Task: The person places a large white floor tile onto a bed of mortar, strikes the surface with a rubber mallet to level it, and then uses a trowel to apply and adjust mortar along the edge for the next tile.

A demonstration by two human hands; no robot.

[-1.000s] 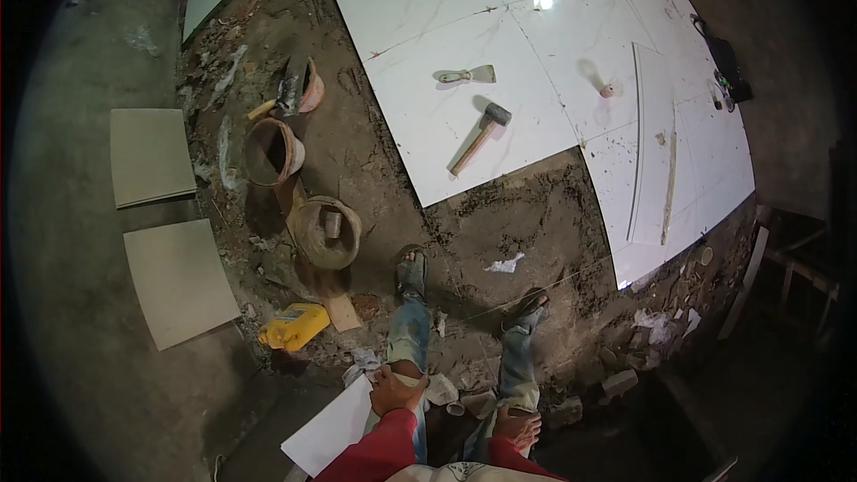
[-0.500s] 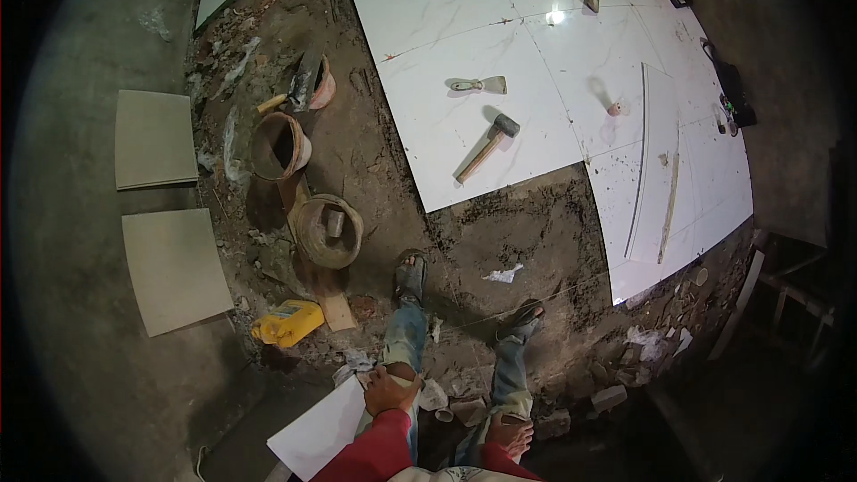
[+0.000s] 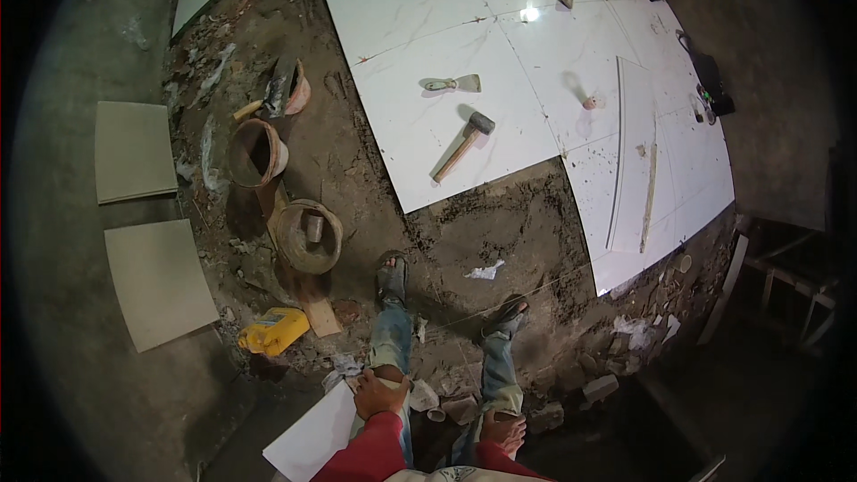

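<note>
My left hand (image 3: 379,394) lies over my left knee, fingers spread and holding nothing. Resting on the right knee is my right hand (image 3: 504,431), its fingers laid across the trouser leg. A white tile (image 3: 311,436) leans beside my left forearm. Beyond my feet, a mallet (image 3: 464,136) with a dark head and wooden handle lies on the laid white tiles (image 3: 402,18). A putty knife (image 3: 453,84) lies just past it. Both tools are out of contact with my hands.
Left of my feet stand a bucket (image 3: 239,161) and a second bucket (image 3: 290,254) with a cup inside. A yellow jug (image 3: 273,330) lies nearby. Two tiles (image 3: 161,281) lean at the left wall. A string (image 3: 544,286) crosses the rough ground; rubble (image 3: 600,387) lies right.
The scene has shifted a little to the left in the view. Both hands stay on the knees, and the tools have not moved.
</note>
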